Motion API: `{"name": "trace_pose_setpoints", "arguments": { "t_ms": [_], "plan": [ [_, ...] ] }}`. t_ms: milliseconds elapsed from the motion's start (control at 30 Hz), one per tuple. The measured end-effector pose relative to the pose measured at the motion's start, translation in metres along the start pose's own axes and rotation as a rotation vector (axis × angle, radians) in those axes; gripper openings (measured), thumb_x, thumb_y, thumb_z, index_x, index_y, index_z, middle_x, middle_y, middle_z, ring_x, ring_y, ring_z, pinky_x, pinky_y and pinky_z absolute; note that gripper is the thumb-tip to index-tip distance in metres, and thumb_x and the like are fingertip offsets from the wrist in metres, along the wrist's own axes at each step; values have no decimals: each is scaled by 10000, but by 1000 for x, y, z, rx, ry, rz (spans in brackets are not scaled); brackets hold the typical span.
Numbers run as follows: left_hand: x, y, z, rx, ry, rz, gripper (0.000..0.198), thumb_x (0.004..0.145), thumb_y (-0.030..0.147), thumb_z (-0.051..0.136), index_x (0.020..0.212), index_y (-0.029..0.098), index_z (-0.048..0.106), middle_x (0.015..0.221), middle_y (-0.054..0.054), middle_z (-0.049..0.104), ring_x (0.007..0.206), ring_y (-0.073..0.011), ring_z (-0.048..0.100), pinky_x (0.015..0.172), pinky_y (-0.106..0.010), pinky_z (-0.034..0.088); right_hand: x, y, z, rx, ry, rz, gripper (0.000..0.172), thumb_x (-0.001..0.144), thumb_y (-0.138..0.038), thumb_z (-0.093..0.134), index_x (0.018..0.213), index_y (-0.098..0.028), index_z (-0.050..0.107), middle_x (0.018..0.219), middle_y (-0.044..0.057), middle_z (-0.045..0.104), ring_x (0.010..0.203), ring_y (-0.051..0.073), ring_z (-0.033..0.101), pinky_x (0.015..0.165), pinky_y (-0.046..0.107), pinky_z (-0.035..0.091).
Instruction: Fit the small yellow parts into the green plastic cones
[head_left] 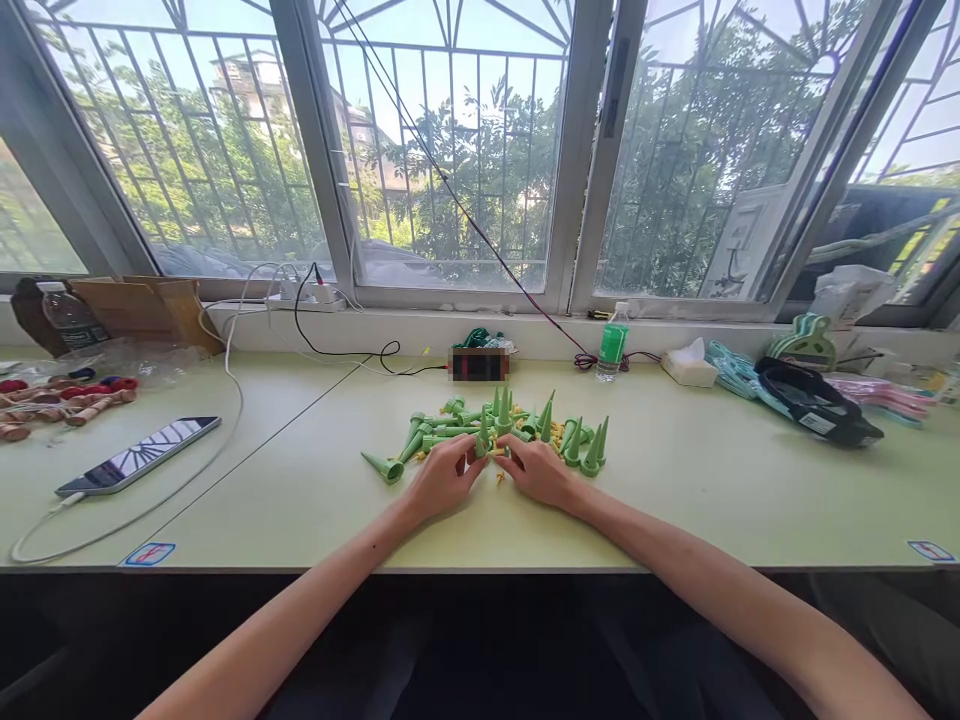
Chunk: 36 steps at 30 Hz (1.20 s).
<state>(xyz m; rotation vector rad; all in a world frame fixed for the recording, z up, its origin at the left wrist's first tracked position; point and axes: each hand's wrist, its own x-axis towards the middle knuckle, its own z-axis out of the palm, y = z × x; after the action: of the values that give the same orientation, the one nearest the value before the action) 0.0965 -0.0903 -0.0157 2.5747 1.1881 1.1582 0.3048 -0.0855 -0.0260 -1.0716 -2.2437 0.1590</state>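
My left hand (448,472) is closed around a green plastic spike (482,440), whose pointed end stands upward. Close beside it, my right hand (538,470) pinches a small yellow plastic piece (496,453) against the spike's lower part. The fingertips of both hands nearly meet, and partly hide these pieces. Behind and around them spreads a heap of green cone-shaped spikes, some upright and some on their sides, mixed with small yellow pieces. One loose spike (383,466) lies at the left end of the heap. Another yellow piece (500,479) rests on the table between my wrists.
A charging phone (141,455) lies left, its white cable looping to the table's front edge. Wooden toys (90,402) sit far left. Along the back stand a pixelated dark box (478,365), a green-labelled bottle (613,345) and a tissue pack (689,366). A black cap (816,402) lies right.
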Motion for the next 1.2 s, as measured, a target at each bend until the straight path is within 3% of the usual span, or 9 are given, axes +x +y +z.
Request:
{"name": "trace_pose_setpoints", "arguments": {
  "t_ms": [500,733,933,1067,1200],
  "plan": [
    [0,3,-1,-37,-29,2,213,881,242,577,699,169,493,606,30,486,565,-100,435,537,-232,326,1,4,3,-136,7,-28,327,982,-317,543,1272,-168,576,794,58,740,744,204,708,667,250,424],
    [-1,4,-3,-55,-48,-2,265,892,246,559,674,174,427,615,31,455,573,-101,409,540,-234,309,1,8,6,-161,2,-51,279,985,-333,541,1207,-183,618,897,84,758,789,212,720,650,249,425],
    [0,4,-2,-72,-63,4,284,894,231,554,667,178,393,625,31,437,590,-104,398,553,-235,310,1,6,4,-172,-23,-84,193,994,-313,532,1070,-181,649,860,67,744,752,178,698,632,233,375],
    [0,3,-2,-77,-67,12,277,906,239,549,673,175,412,639,28,439,602,-106,402,561,-238,316,0,4,1,-186,-39,-109,230,1013,-302,492,898,-168,641,792,47,712,681,144,653,602,233,315],
    [0,2,-2,-94,-79,32,195,928,256,533,754,168,531,682,16,472,606,-107,420,566,-240,336,-1,2,-1,-191,-51,-106,271,1020,-294,474,823,-165,610,722,29,671,622,123,601,590,237,280]
  ]
}}
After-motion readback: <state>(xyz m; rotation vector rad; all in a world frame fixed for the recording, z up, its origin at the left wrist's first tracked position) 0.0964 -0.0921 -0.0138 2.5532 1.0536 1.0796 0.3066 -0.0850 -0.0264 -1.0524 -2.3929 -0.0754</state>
